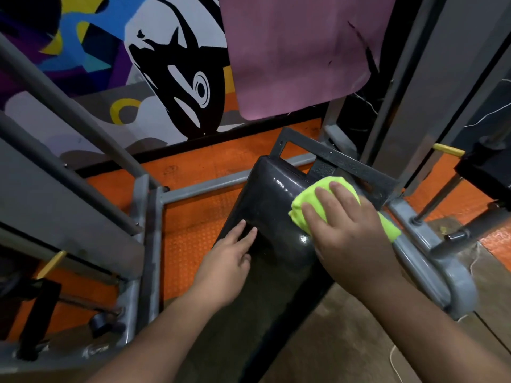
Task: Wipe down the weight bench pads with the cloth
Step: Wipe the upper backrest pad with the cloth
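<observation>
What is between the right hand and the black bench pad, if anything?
Only the cloth. The right hand presses it flat on the bench pad near its far end. The left hand rests straight on the pad, with nothing visible between.

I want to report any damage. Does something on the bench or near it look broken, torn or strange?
Nothing looks broken. The black pad is glossy and shows no visible tear; the right hand presses the yellow-green cloth on it, and the left hand rests flat beside it.
</observation>
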